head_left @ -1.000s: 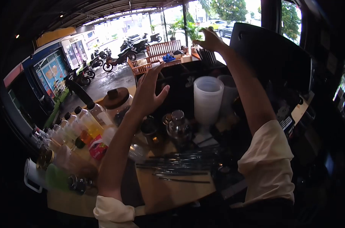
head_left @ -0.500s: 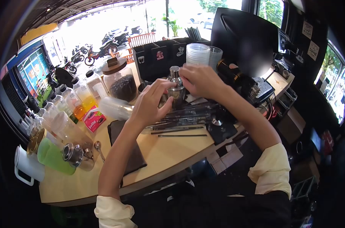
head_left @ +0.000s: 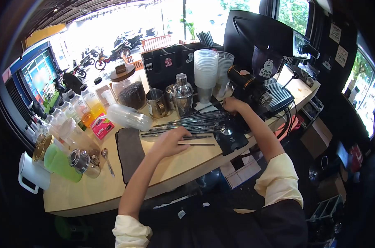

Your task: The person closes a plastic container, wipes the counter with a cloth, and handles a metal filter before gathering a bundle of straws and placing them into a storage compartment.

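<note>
Several thin wrapped straws (head_left: pixel 195 122) lie in a loose pile on the wooden counter (head_left: pixel 166 165). My left hand (head_left: pixel 171 141) is at the pile's near left edge, its fingers curved over the straws; what they grip, if anything, is hidden. At the pile's right end, my right hand (head_left: pixel 233 105) has its fingers bent down beside the black grinder, and its fingertips are hard to make out. A closed silver shaker (head_left: pixel 183 96) stands behind the pile, touched by neither hand. Left of the shaker is a metal pitcher (head_left: pixel 156 103).
Stacked clear cups (head_left: pixel 206 68) rise behind the shaker, and more cups (head_left: pixel 129 117) lie sideways at the left. A grey cloth (head_left: pixel 130 151), a spoon (head_left: pixel 107 162), bottles (head_left: pixel 93 101) and a lidded jar (head_left: pixel 128 89) occupy the left side. The grinder (head_left: pixel 248 84) stands at the right.
Both hands have left the shaker, which now stands free. My left hand came down to the near side of the straws, and my right hand moved right and down to their far end.
</note>
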Motion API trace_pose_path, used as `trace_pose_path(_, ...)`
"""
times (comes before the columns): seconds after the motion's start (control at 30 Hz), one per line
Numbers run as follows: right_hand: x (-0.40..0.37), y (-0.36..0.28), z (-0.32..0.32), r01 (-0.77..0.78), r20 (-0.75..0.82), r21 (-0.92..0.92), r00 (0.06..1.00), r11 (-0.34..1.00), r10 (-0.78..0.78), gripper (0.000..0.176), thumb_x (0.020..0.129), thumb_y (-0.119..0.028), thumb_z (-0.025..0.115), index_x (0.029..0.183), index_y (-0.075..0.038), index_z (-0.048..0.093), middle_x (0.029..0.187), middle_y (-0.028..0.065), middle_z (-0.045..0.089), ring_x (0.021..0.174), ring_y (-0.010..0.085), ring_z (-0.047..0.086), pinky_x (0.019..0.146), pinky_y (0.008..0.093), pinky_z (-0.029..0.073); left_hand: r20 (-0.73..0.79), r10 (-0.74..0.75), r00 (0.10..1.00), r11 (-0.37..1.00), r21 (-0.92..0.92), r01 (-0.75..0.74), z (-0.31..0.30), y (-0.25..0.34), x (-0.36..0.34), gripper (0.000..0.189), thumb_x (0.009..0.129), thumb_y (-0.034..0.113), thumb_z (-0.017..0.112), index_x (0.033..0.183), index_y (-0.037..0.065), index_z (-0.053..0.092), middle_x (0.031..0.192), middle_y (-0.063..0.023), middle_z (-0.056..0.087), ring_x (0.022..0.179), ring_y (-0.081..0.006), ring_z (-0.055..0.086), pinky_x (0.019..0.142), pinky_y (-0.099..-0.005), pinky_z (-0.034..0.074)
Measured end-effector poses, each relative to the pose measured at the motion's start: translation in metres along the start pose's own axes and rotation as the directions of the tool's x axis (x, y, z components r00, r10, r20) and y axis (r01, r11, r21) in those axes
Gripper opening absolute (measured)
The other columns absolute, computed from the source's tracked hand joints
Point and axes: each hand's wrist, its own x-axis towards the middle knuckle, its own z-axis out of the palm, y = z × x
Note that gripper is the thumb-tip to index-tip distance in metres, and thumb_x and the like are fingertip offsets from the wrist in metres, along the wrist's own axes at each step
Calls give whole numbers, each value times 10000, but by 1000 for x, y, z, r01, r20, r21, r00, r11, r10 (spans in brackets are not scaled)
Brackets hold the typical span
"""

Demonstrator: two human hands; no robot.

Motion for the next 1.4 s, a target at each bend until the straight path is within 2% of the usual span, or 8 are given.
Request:
trace_pose_path(0.03,-2,-5,1,-150,102,138,985,979,136,243,852,-202,529,847,15,639,726,174,640,577,269,637,524,375,515,57,-11,998,1000,1,11,10,2,4,292,784,210,666,1016,48,592,954,-87,582,795,-224,606,709,-335,492)
trace_pose_path(0.2,7,-4,7,-114,120,168,988,979,94,270,857,-227,528,853,23,630,706,162,634,501,227,613,458,356,495,184,-68,981,998,8,67,49,-8,14,287,790,212,654,1024,52,612,948,-82,584,759,-230,611,682,-340,498)
trace_pose_path(0.47,-11,0,4,-1,99,167,995,986,-16,207,770,-78,545,911,20,660,844,206,666,668,287,673,598,381,538,14,-181,983,981,79,179,40,-32,3,158,779,145,608,895,39,625,865,-102,597,746,-263,611,681,-361,492)
trace_pose_path(0.63,7,4,17,250,-22,-335,962,909,-272,192,717,-33,594,899,-27,658,881,180,656,795,312,660,681,390,529,-36,-215,976,966,136,218,31,-29,3,257,743,136,623,980,42,591,962,-97,573,814,-263,598,718,-355,483)
trace_pose_path(0.73,12,4,21,304,-52,-436,931,847,-361,179,694,-34,615,868,-44,658,874,172,652,853,319,649,724,405,526,-94,-97,991,972,206,114,30,-24,12,406,694,122,634,1084,64,541,1077,-101,525,936,-277,562,788,-373,461)
trace_pose_path(1.0,10,7,25,446,-21,-527,844,723,-536,145,754,-42,560,848,-27,669,908,165,650,872,321,652,728,415,532,11,-7,1000,932,363,2,45,-34,30,741,648,186,631,1341,113,378,1377,-166,363,1252,-347,377,1029,-451,317)
trace_pose_path(1.27,-27,-16,-12,375,-170,-509,839,775,-518,85,732,-55,590,774,-22,657,856,152,640,846,290,652,662,383,537,37,-133,990,930,350,112,36,-61,16,696,706,215,622,1341,69,378,1347,-172,406,1228,-328,416,1015,-436,348)
trace_pose_path(1.4,-39,-35,-36,273,-357,-644,719,714,-597,105,741,-76,587,723,-52,688,763,106,649,760,243,670,605,349,545,75,-216,974,913,370,174,30,-67,9,672,720,215,634,1328,62,393,1336,-166,420,1219,-322,427,1005,-429,365)
